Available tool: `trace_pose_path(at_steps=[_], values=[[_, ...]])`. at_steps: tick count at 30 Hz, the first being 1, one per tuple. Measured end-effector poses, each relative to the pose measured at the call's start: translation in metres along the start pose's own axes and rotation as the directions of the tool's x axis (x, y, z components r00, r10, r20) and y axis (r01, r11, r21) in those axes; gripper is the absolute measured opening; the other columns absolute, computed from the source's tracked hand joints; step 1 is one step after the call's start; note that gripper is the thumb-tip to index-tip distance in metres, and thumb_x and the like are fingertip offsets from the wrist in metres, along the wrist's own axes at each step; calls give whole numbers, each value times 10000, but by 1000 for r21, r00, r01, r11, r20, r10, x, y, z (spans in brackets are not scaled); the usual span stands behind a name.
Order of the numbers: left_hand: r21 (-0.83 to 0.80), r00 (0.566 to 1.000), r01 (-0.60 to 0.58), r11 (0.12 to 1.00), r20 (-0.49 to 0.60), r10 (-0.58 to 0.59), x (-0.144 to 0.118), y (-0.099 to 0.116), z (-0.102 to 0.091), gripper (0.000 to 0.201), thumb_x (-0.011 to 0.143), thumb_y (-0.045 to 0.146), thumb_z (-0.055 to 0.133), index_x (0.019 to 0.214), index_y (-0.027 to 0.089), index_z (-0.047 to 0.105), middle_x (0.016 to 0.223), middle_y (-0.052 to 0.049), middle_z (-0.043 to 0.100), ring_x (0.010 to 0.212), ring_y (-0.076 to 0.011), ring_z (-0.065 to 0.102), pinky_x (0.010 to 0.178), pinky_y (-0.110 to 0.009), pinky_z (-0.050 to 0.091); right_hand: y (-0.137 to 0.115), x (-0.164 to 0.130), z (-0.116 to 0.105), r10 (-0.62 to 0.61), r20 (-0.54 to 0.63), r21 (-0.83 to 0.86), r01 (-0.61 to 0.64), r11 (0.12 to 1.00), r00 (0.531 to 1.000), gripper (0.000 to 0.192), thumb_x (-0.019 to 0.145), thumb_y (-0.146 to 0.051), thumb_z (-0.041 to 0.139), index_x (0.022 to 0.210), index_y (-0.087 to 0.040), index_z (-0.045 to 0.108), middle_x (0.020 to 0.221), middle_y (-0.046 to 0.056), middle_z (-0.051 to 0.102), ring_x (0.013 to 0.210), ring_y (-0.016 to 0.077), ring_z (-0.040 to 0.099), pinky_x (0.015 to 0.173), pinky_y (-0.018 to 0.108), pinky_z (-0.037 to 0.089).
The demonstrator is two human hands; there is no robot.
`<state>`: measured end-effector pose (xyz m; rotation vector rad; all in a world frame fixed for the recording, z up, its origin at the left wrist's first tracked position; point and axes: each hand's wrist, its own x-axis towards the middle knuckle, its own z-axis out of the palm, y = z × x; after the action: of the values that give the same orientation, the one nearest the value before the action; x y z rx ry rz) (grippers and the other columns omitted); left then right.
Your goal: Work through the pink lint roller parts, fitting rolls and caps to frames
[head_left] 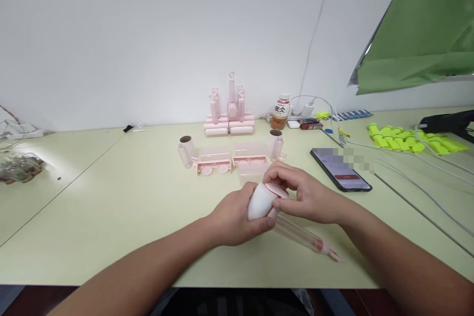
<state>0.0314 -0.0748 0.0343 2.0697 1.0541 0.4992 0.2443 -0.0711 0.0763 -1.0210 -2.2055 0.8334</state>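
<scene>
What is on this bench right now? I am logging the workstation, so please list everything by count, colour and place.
lint roller: 1, white roll, pink clear handle, in both hands
finished rollers: a stack, pink, back centre
roller parts: several, pink and clear, mid table
bottle: 1, white label, back
phone: 1, black, right
yellow pieces: many, far right
cables: white, right
table: 1, pale green
left hand: grips roll
right hand: on roll's end
</scene>
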Motion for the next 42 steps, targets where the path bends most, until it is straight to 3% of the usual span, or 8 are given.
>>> trace_pose_path(at_steps=[7, 12, 17, 27, 33, 36, 39, 42], values=[[86, 985, -143, 986, 113, 133, -1, 0, 2, 509, 904, 588, 471, 1212, 183, 464, 1089, -99, 667, 849, -259, 628, 678, -339, 455, 15, 3, -8, 193, 247, 234, -251, 939, 950, 255, 653, -95, 615, 796, -216, 442, 680, -64, 418, 591, 98, 369, 486, 209, 298], [-2, 989, -146, 989, 32, 146, 4, -9, 7, 514, 935, 589, 419, 1267, 198, 467, 1156, -98, 653, 949, -276, 626, 752, -363, 479, 31, 10, -4, 251, 348, 476, -401, 783, 903, 309, 611, -119, 636, 766, -221, 389, 665, -77, 457, 546, 100, 477, 454, 214, 402], [23, 976, -213, 977, -36, 214, 2, -13, 15, 460, 947, 522, 426, 1264, 191, 465, 1165, -111, 645, 943, -275, 636, 778, -381, 481, 32, 10, 0, 261, 359, 584, -434, 686, 896, 353, 600, -117, 681, 773, -217, 390, 650, -87, 476, 550, 114, 545, 468, 227, 459], [29, 968, -189, 982, -163, 191, -4, -14, 27, 432, 931, 481, 465, 1226, 165, 455, 1028, -108, 682, 838, -267, 643, 705, -378, 466, 30, 13, 5, 281, 381, 648, -471, 599, 881, 379, 571, -100, 692, 782, -212, 398, 683, -88, 480, 545, 106, 554, 453, 192, 407], [-61, 950, -81, 995, -306, 59, -3, -11, 30, 374, 939, 445, 479, 1206, 182, 479, 1009, -95, 664, 841, -256, 621, 723, -377, 458, 37, 16, 1, 230, 337, 643, -402, 651, 913, 364, 559, -99, 710, 746, -203, 415, 668, -81, 460, 557, 72, 411, 453, 172, 321], [-119, 934, -69, 991, -356, 22, -1, -12, 32, 373, 925, 426, 513, 1200, 178, 466, 1010, -93, 646, 851, -249, 604, 734, -376, 458, 42, 18, -1, 222, 289, 612, -358, 706, 931, 368, 588, -166, 778, 777, -193, 463, 675, -72, 481, 593, 80, 412, 494, 187, 311], [-219, 890, -90, 972, -456, -20, 4, -16, 30, 415, 923, 450, 524, 1220, 172, 437, 1052, -100, 619, 885, -239, 589, 761, -374, 469, 45, 20, -3, 303, 137, 532, -328, 781, 943, 290, 675, -250, 771, 799, -181, 518, 654, -62, 501, 593, 88, 434, 525, 206, 316], [-266, 832, -184, 946, -555, 6, 10, -19, 21, 443, 916, 449, 549, 1260, 195, 435, 1122, -97, 594, 959, -230, 580, 823, -370, 472, 45, 19, -4, 346, 24, 410, -325, 852, 938, 229, 726, -297, 744, 763, -167, 559, 627, -52, 516, 572, 91, 440, 527, 221, 312]])
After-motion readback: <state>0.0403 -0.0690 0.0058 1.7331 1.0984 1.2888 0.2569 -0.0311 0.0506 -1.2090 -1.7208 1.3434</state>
